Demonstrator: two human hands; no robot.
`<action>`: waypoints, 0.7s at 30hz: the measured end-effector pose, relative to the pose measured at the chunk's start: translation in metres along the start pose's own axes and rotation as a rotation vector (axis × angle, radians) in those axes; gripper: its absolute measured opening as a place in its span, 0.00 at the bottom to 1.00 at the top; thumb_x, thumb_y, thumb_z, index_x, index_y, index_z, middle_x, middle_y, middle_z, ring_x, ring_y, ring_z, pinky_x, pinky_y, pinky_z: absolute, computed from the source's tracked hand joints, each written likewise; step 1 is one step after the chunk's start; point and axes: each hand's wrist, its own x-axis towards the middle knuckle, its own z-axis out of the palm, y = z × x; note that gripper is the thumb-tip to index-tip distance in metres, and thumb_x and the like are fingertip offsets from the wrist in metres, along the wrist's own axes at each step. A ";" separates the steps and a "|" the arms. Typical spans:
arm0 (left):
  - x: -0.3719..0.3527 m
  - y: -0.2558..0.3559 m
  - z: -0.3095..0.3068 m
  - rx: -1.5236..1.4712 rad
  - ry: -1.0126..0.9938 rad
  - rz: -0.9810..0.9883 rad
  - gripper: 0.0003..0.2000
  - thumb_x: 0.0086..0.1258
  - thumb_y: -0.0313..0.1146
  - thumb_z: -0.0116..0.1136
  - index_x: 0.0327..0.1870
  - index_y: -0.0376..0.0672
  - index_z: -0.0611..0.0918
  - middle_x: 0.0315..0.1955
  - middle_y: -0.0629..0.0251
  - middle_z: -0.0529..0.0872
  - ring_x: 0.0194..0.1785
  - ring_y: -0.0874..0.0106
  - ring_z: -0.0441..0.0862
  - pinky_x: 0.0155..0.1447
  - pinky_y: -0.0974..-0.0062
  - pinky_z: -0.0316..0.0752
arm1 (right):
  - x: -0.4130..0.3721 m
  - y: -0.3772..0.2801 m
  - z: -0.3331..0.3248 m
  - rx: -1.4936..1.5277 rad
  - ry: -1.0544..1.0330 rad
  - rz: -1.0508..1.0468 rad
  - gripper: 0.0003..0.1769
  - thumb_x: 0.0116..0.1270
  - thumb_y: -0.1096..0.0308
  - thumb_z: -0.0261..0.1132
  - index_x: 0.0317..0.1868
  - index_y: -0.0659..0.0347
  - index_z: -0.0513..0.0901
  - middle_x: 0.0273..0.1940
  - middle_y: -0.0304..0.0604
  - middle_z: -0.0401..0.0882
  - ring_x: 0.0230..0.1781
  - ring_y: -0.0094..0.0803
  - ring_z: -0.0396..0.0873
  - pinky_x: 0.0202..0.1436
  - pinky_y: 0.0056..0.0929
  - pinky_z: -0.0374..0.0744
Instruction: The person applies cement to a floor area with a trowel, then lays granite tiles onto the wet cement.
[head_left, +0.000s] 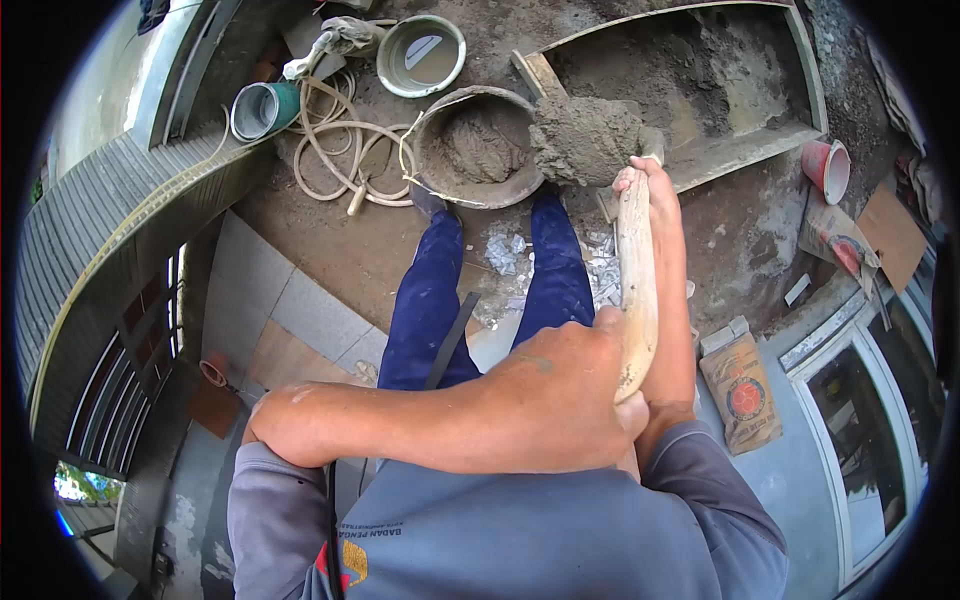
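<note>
My left hand wraps round the lower end of the curved wooden handle of a hoe, close to my chest. Further up, my right hand is closed on the same handle just below the hoe's head. A thick heap of wet grey mortar covers the blade, so its metal is mostly hidden. The loaded blade hangs between a round bucket partly filled with mortar, on its left, and a long mixing trough with more mortar, on its right.
A coiled hose lies left of the bucket. Behind stand a pail of water and a teal bucket. At right are a red-and-white pail, a cement bag and a glazed window frame. Crumpled plastic lies between my legs.
</note>
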 end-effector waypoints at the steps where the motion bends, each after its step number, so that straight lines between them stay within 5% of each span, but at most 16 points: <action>1: -0.009 -0.011 -0.006 0.027 -0.003 -0.012 0.19 0.65 0.33 0.61 0.42 0.23 0.70 0.25 0.35 0.83 0.34 0.41 0.87 0.39 0.53 0.80 | 0.002 0.018 0.003 0.020 0.006 -0.015 0.08 0.69 0.73 0.59 0.37 0.59 0.66 0.21 0.44 0.70 0.16 0.32 0.66 0.22 0.32 0.75; 7: -0.063 -0.105 -0.063 0.136 -0.015 -0.105 0.23 0.61 0.34 0.62 0.51 0.25 0.74 0.31 0.37 0.86 0.41 0.43 0.87 0.47 0.52 0.80 | 0.040 0.134 0.027 0.102 -0.024 -0.058 0.07 0.65 0.73 0.60 0.35 0.60 0.68 0.23 0.44 0.69 0.19 0.37 0.70 0.25 0.39 0.77; 9: -0.085 -0.172 -0.084 0.171 0.000 -0.099 0.24 0.59 0.32 0.63 0.57 0.34 0.75 0.31 0.45 0.85 0.38 0.50 0.87 0.44 0.57 0.79 | 0.048 0.175 0.041 0.090 -0.023 -0.091 0.08 0.66 0.72 0.61 0.34 0.60 0.68 0.23 0.43 0.70 0.21 0.37 0.72 0.27 0.40 0.81; 13: -0.120 -0.317 -0.117 0.413 0.142 -0.257 0.20 0.57 0.32 0.65 0.51 0.43 0.76 0.35 0.50 0.87 0.43 0.46 0.86 0.47 0.53 0.78 | 0.055 0.258 0.072 0.033 0.004 -0.135 0.08 0.70 0.70 0.58 0.44 0.65 0.71 0.30 0.47 0.72 0.27 0.43 0.76 0.36 0.53 0.84; 17: -0.118 -0.473 -0.133 0.674 0.405 -0.383 0.16 0.59 0.29 0.63 0.49 0.44 0.77 0.41 0.55 0.87 0.51 0.52 0.84 0.56 0.52 0.73 | 0.058 0.319 0.092 -0.045 -0.039 -0.191 0.10 0.71 0.69 0.58 0.43 0.69 0.71 0.33 0.50 0.74 0.31 0.45 0.80 0.42 0.50 0.86; 21: -0.095 -0.557 -0.124 0.667 0.682 -0.601 0.14 0.60 0.28 0.62 0.47 0.46 0.79 0.48 0.56 0.85 0.59 0.56 0.80 0.64 0.51 0.67 | 0.042 0.352 0.102 -0.095 -0.035 -0.237 0.06 0.67 0.72 0.61 0.37 0.68 0.78 0.33 0.48 0.81 0.36 0.42 0.85 0.46 0.41 0.86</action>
